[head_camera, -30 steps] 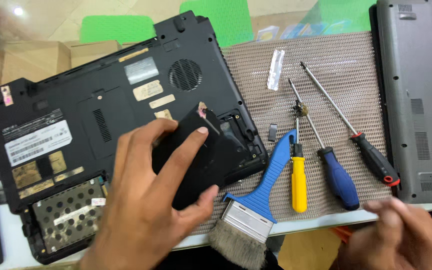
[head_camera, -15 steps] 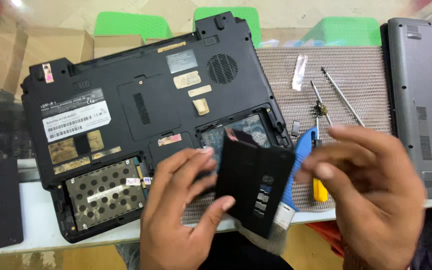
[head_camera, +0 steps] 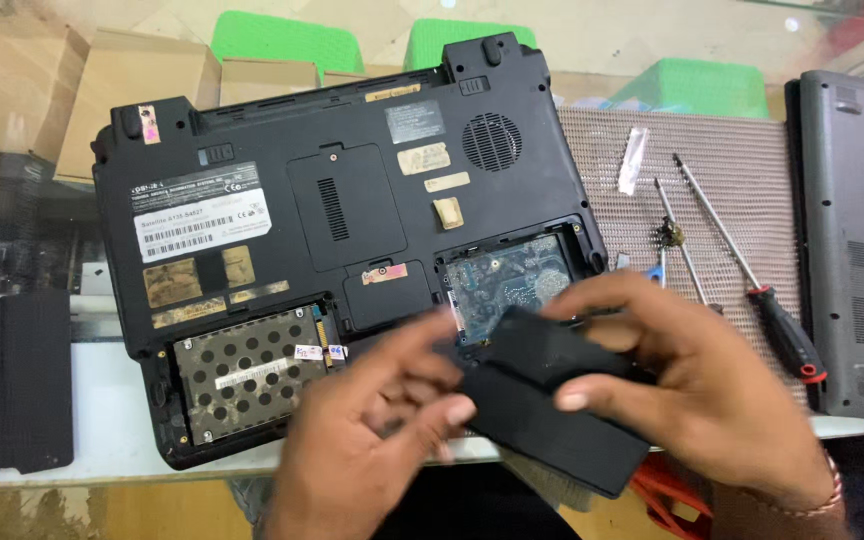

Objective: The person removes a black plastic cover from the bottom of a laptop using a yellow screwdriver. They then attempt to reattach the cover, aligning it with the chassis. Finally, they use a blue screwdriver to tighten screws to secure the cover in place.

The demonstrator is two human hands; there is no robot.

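A black laptop lies upside down on the table, with its hard-drive bay and a circuit-board bay uncovered. A flat black plastic cover panel is held just in front of the laptop's near edge. My left hand grips the panel's left side, fingers blurred. My right hand holds it from the right, thumb on its top face.
A ribbed mat right of the laptop carries screwdrivers and a small white packet. A grey laptop lies at the far right. A black panel sits at the left edge. Cardboard boxes and green stools stand behind.
The black panel has moved from over the laptop's bay toward me. My right hand came in and took hold of it. The camera view shifted, hiding the brush.
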